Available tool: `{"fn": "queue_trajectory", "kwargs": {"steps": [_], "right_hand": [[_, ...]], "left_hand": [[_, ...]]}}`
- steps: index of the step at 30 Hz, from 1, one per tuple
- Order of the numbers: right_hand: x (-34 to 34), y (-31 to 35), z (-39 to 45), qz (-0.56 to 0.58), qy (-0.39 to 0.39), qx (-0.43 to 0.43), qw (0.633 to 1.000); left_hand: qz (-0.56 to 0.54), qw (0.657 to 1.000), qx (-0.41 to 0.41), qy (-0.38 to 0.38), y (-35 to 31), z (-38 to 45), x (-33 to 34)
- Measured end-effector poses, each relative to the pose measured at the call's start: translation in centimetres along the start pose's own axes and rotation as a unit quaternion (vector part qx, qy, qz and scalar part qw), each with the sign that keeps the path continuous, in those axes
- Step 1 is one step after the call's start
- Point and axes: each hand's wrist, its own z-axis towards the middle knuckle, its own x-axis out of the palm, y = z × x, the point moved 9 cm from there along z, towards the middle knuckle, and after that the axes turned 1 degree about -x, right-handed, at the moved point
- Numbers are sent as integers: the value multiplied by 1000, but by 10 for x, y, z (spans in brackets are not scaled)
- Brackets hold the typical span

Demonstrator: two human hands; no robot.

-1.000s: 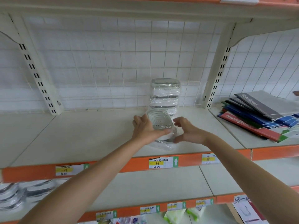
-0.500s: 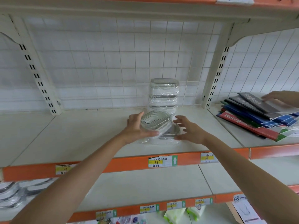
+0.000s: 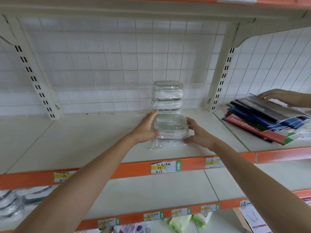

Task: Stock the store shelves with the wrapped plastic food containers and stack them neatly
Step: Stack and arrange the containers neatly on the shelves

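A wrapped clear plastic container [image 3: 170, 127] with a grey-rimmed lid sits level on top of another wrapped container [image 3: 168, 144] near the front of the middle shelf [image 3: 84, 140]. My left hand [image 3: 145, 130] grips its left side, thumb on the front edge. My right hand [image 3: 197, 133] holds its right side with fingers spread along the wall. Behind stands a taller stack of wrapped containers [image 3: 167, 96] against the wire grid back.
Notebooks [image 3: 262, 120] lie piled on the shelf to the right, with another person's hand [image 3: 279, 97] on them. More wrapped containers [image 3: 15, 202] sit on the lower shelf at far left. Orange price rails [image 3: 134, 169] edge each shelf.
The container was tilted in my left hand. It now lies level on the lower container, with my right hand closed in on its right side. Another person's hand came onto the notebooks.
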Motion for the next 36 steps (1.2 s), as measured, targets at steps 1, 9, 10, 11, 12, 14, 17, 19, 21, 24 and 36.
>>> {"fn": "queue_trajectory", "kwargs": {"steps": [1,9,10,11,12,14,17,19,21,24,36], "right_hand": [[1,-1,-1,12,1,7,1000],[-12,3,-1,5,-36,1,999],[-14,2,0,6,-33,3,999],[-15,1,0,1,-34,5,999],[-17,0,0,-6,-37,6,999],[-18,1,0,-37,-50,1,998],[-11,8,1,-91,-68,-17,993],[-9,11,3,-110,-81,-24,990],[-10,12,7,-119,-79,-21,990],[-12,13,12,-129,-69,-13,989],[-13,22,13,-251,-32,-5,967]], "left_hand": [[-5,999,1,-39,3,-2,-3],[-70,989,-81,-97,25,-22,16],[-66,988,-78,-116,24,-21,15],[-61,987,-74,-132,24,-20,14],[-57,985,-75,-143,26,-18,13],[-49,983,-77,-159,27,-17,10],[-43,981,-79,-173,29,-16,7],[-38,981,-79,-174,28,-15,6],[-30,980,-84,-180,29,-12,5],[-25,977,-95,-188,28,-10,4],[118,981,-117,-98,7,-16,5]]}}
